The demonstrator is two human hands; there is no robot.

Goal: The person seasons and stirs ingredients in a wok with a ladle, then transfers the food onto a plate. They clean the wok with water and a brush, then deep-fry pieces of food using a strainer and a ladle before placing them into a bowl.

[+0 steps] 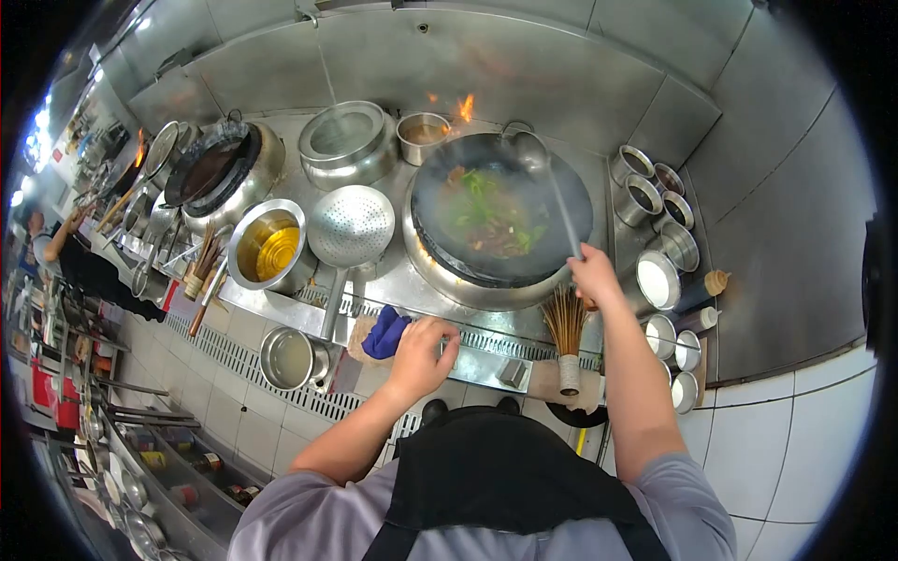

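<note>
My right hand (pixel 596 275) is closed around the handle of a ladle (pixel 561 201), whose bowl rests at the back right rim of the wok (pixel 568 201). In the wok lie green vegetables (pixel 482 198) and brownish pieces, with smoke or steam over them. My left hand (pixel 426 357) is by the front edge of the stove, just right of a bunched blue cloth (pixel 384 333). Its fingers are loosely bent with the thumb apart, and nothing shows in it. A bamboo wok brush (pixel 565 323) stands below my right hand.
A perforated strainer (pixel 352 224) lies left of the wok, beside a pot of yellow oil (pixel 278 252). Flames (pixel 466 107) rise behind the wok. Several seasoning containers (pixel 658 280) line the right side. Another person (pixel 89 266) stands far left, near a second wok (pixel 213 173).
</note>
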